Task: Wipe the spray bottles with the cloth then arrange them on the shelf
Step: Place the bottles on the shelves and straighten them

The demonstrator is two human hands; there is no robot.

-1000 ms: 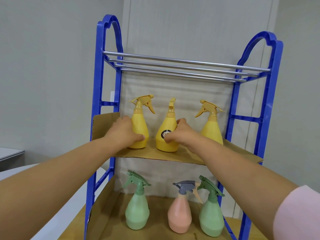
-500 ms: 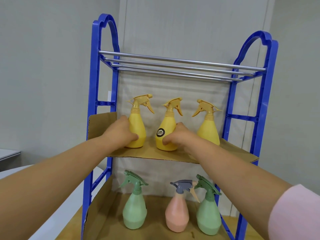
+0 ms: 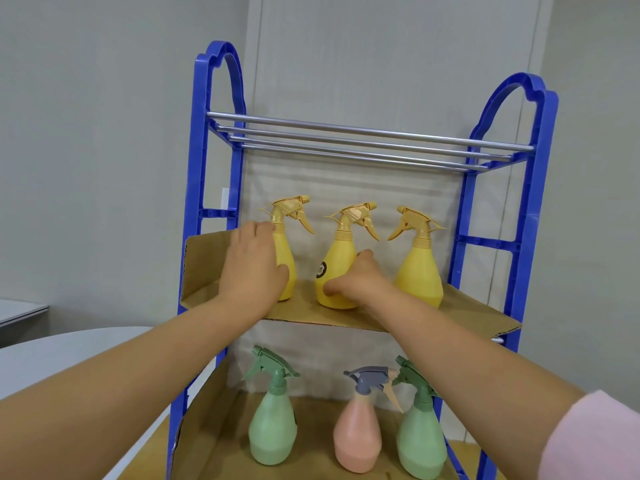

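both arms reach forward, forearms rising to the middle tier of the blue shelf [image 3: 533,202]; the left hand [image 3: 251,268] wraps the left yellow bottle [image 3: 289,254], thumb on its front, fingers up near its neck; the right hand [image 3: 360,282] grips the lower body of the middle yellow bottle [image 3: 341,258], thumb across the front; a third yellow bottle [image 3: 420,275] stands just right of the right hand; all three stand upright on the cardboard tier [image 3: 450,306]; since a second ago the middle bottle's nozzle has turned from facing forward to pointing right, and the left hand has climbed higher.
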